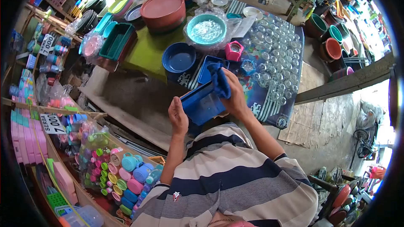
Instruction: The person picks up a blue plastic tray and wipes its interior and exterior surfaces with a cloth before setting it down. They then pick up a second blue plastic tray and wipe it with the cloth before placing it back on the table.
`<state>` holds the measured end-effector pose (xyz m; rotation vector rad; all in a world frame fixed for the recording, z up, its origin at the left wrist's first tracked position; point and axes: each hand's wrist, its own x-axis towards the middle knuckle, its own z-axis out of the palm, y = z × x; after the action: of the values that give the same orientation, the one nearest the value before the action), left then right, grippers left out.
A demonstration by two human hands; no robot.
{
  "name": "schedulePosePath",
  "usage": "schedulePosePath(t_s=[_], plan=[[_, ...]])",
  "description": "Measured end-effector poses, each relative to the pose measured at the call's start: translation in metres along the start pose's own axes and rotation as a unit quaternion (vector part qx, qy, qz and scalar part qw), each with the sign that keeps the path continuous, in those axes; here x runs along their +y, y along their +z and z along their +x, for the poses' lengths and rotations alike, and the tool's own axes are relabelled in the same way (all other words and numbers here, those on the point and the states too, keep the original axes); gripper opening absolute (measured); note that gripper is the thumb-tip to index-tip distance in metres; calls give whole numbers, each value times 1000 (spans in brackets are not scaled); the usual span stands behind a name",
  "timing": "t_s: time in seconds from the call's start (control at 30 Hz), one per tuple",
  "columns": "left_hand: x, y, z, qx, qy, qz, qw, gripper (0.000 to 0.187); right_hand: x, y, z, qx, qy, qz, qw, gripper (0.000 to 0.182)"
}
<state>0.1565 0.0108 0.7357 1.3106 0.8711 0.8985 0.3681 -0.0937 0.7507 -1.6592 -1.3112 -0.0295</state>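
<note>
A blue plastic container [205, 108] with a clear-looking side is held tilted in front of my chest. My left hand [179, 117] grips it at its left end, the thumb up along the edge. Bunched in my right hand [235, 93] is a dark blue cloth [220, 85], pressed against the container's upper right rim. The right fingertips are partly hidden behind the cloth. Just beyond, on the table, lie a blue tray [205, 72] and a round blue basin [179, 57].
Many glass jars [273, 54] crowd the table's right side. A pink scale-like item [234, 51], a turquoise basin [206, 29] and stacked brown basins [163, 10] stand farther back. Shelves of colourful plastic cups [134, 172] line my left. A wooden beam [345, 79] crosses at right.
</note>
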Motion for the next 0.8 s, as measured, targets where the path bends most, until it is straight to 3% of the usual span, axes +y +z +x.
schedulePosePath(t_s=[0.03, 0.1, 0.17, 0.2, 0.23, 0.3, 0.33, 0.37, 0.4, 0.5, 0.53, 0.63, 0.67, 0.73, 0.77, 0.8], plan=[[2, 3, -3, 49, -3, 17, 999, 64, -13, 3, -2, -3, -1, 5, 1000, 58], [-2, 2, -7, 24, -35, -18, 999, 68, -40, 12, -8, -2, -15, -65, 998, 89], [-23, 0, -8, 5, -7, 28, 1000, 67, -46, 25, -25, -80, -74, -112, 988, 87], [-28, 3, -16, -20, 9, -21, 1000, 64, -56, 35, -36, -96, -85, -77, 989, 84], [-75, -12, -17, -13, 157, 211, 965, 61, -63, 43, -44, -111, -96, -42, 988, 82], [-88, -20, -23, 26, 330, 417, 846, 62, -66, 36, -39, -117, -114, -51, 985, 82], [-70, -13, -21, 27, 330, 418, 846, 62, -64, 31, -35, -121, -131, -62, 982, 82], [-37, -1, -21, 4, 138, 98, 986, 63, -56, 26, -27, -91, -144, -91, 981, 83], [-19, 4, -22, -17, -75, -239, 968, 65, -50, 18, -17, -74, -112, -88, 987, 84], [-53, -10, -27, 6, -50, -178, 983, 65, -20, 8, 12, -5, -9, -42, 999, 87], [-40, -8, -29, -38, -28, -188, 981, 64, -6, 12, 17, -7, 11, 6, 1000, 92], [-34, 0, -24, -61, -23, -152, 986, 65, -15, 20, 10, -13, -29, 47, 998, 94], [-31, 5, -23, -61, -24, -153, 986, 65, -24, 24, 3, -38, -67, -15, 997, 96], [-14, 17, -24, -47, -86, -298, 950, 65, -46, 31, -16, -112, -99, 22, 989, 95], [-113, -16, -20, -35, -17, -131, 991, 56, -54, 41, -33, -124, -120, -44, 984, 90], [-110, -19, -21, -34, -17, -129, 991, 56, -68, 42, -40, -120, -108, -28, 987, 88]])
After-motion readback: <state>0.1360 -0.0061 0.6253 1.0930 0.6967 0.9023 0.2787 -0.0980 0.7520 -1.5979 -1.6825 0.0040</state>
